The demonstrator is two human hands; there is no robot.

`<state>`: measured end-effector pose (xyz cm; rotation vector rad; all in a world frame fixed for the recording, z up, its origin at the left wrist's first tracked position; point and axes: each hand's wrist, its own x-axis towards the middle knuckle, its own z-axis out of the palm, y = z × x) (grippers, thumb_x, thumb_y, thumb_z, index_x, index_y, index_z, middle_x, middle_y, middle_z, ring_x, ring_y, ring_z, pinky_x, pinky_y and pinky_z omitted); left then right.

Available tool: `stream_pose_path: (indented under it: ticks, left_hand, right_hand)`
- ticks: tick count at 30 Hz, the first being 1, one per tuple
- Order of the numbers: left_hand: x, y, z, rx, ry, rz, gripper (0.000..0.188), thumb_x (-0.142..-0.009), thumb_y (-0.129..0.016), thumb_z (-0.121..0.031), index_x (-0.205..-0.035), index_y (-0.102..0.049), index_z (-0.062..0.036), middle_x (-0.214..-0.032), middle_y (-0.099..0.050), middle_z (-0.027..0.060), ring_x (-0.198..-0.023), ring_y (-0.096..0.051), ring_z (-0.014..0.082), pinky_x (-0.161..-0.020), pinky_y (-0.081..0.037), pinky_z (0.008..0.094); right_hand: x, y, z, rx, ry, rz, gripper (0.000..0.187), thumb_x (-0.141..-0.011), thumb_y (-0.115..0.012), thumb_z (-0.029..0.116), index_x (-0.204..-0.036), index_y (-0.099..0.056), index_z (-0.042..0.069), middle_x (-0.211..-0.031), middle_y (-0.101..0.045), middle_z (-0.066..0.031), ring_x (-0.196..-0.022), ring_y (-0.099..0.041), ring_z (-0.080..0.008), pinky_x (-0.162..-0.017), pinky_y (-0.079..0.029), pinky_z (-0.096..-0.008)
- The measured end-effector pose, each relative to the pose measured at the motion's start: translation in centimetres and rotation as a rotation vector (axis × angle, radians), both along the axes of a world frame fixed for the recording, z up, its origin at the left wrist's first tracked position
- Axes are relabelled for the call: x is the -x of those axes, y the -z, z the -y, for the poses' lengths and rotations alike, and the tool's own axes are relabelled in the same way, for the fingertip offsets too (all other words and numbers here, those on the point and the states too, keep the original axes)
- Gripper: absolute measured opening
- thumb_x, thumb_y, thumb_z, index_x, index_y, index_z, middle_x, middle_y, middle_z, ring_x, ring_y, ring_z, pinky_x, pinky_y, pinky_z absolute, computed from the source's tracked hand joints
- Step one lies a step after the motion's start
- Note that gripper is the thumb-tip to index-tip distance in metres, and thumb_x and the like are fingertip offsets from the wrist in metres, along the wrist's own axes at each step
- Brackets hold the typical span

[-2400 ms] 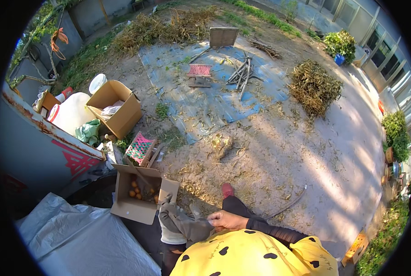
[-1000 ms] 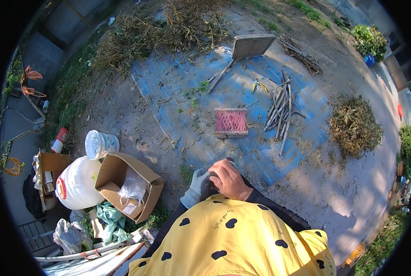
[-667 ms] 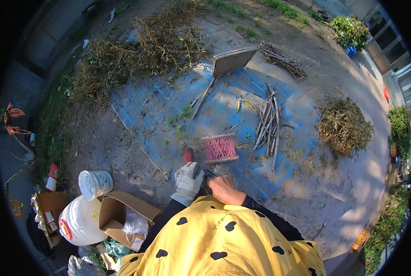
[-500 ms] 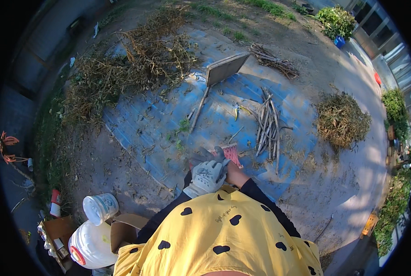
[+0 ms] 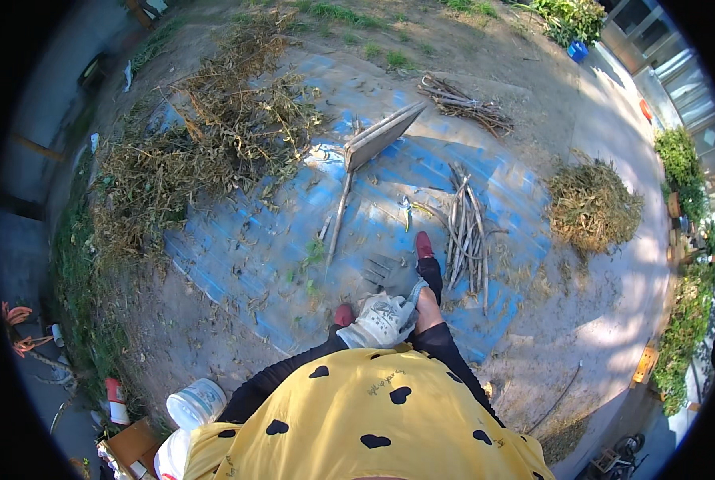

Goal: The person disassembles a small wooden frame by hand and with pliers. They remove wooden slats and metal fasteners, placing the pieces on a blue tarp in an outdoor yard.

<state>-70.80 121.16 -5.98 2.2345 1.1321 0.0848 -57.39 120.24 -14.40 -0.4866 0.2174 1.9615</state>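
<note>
My left hand (image 5: 383, 322) wears a white glove with grey fingers and reaches across to the right wrist. Its fingers are closed at the wrist end of the other glove, whose cuff they mostly hide. My right hand (image 5: 388, 273) is in that grey-palmed glove, its fingers stretched out and apart, pointing away to the left; bare skin shows at the forearm below. Beneath the hands lies a worn blue tarp (image 5: 237, 264), with my dark red shoes (image 5: 424, 245) on it.
Ahead stands a tilted board (image 5: 381, 138), with a long stick (image 5: 339, 216) by it. A bundle of sticks (image 5: 466, 228) and yellow-handled pruners (image 5: 406, 210) lie ahead right. Dry plants (image 5: 213, 136) heap up left, another pile (image 5: 593, 206) right. A white bucket (image 5: 197, 402) stands near left.
My left hand has shifted toward the right wrist, and the right glove's fingers have spread. A pink ribbed piece beyond the hands no longer shows; both shoes now do. The whole view has shifted.
</note>
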Motion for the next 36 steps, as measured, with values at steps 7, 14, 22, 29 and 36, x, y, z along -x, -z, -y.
stream_pose_path:
  ticks: [7,14,22,29,36]
  left_hand:
    - [-7.3,4.7,-12.0,0.040,-0.006,0.018,0.024,-0.075,-0.062,-0.029,-0.085,-0.057,-0.0079,-0.083,-0.060,0.0106,-0.077,-0.060,0.0298,-0.068,-0.048,0.0423]
    - [-14.5,9.8,-21.1,0.057,-0.074,0.128,0.023,-0.075,-0.062,-0.028,-0.085,-0.057,-0.0078,-0.083,-0.061,0.0106,-0.077,-0.060,0.0297,-0.069,-0.048,0.0427]
    - [-15.4,19.5,-26.8,0.541,-0.156,0.476,0.021,-0.077,-0.061,-0.022,-0.092,-0.061,-0.0075,-0.084,-0.062,0.0097,-0.081,-0.060,0.0282,-0.072,-0.048,0.0372]
    - [-14.7,30.9,-32.6,0.717,0.202,0.546,0.025,-0.080,-0.060,-0.025,-0.095,-0.059,-0.0048,-0.087,-0.058,0.0112,-0.078,-0.059,0.0269,-0.069,-0.047,0.0364]
    - [-9.3,39.1,-40.8,0.105,0.251,0.439,0.028,-0.074,-0.067,-0.025,-0.094,-0.058,-0.0064,-0.094,-0.058,0.0073,-0.081,-0.059,0.0229,-0.068,-0.048,0.0359]
  right_hand:
    - [-5.8,4.3,-15.0,0.048,0.043,-0.139,0.039,-0.092,-0.045,0.024,-0.123,-0.050,0.001,-0.132,-0.047,-0.0122,-0.122,-0.044,-0.0244,-0.103,-0.035,-0.0365]
    - [-9.6,10.5,-29.0,0.212,-0.036,-0.250,0.053,-0.092,-0.043,0.041,-0.129,-0.044,0.003,-0.135,-0.045,-0.0102,-0.125,-0.040,-0.0210,-0.107,-0.030,-0.0362]
    - [-12.3,12.1,-37.7,0.051,0.252,-0.175,0.053,-0.089,-0.045,0.047,-0.128,-0.048,0.010,-0.129,-0.052,-0.0032,-0.122,-0.045,-0.0209,-0.109,-0.026,-0.0461]
    - [-13.1,26.0,-40.3,-0.166,0.225,0.351,0.065,-0.093,-0.037,0.052,-0.141,-0.028,0.009,-0.138,-0.039,-0.0100,-0.127,-0.037,-0.0211,-0.106,-0.029,-0.0395]
    - [-14.4,43.4,-41.5,-0.198,-0.172,1.473,0.061,-0.086,-0.058,0.007,-0.140,-0.030,0.011,-0.131,-0.045,-0.0124,-0.116,-0.049,-0.0228,-0.091,-0.044,-0.0331]
